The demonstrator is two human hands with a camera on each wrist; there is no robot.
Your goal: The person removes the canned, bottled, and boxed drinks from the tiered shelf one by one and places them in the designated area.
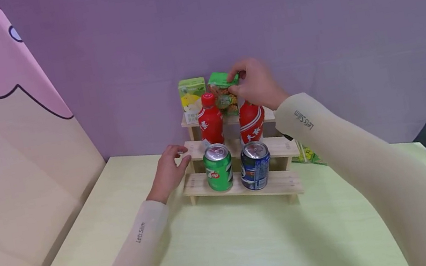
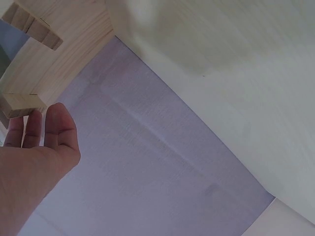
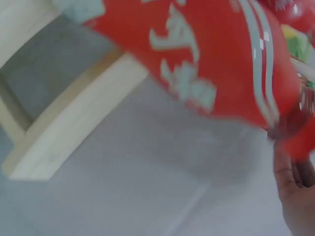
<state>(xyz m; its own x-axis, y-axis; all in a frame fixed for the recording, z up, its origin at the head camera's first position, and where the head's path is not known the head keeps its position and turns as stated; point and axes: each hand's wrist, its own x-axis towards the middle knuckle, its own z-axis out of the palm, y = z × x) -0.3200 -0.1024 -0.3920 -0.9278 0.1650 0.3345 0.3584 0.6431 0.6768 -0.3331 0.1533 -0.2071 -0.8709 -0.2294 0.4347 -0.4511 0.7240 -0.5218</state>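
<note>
At the top tier of a small wooden stepped shelf [image 1: 244,189], my right hand [image 1: 257,82] pinches a green-topped snack bag [image 1: 224,95] by its upper right side. My left hand [image 1: 168,171] is at the left end of the middle tier; its loosely bent fingers touch the wooden end [image 2: 24,104] in the left wrist view. Left of the bag stands a green-yellow juice carton [image 1: 193,100]. Two red bottles [image 1: 211,121] occupy the middle tier, the right one partly behind my hand. A blurred red bottle [image 3: 197,54] fills the right wrist view.
On the lowest tier stand a green 7up can [image 1: 218,170] and a dark blue can [image 1: 255,168]. A yellow-green printed item [image 1: 306,154] lies right of the shelf, partly behind my right sleeve. A purple wall [image 1: 121,73] rises behind the table [image 1: 217,256].
</note>
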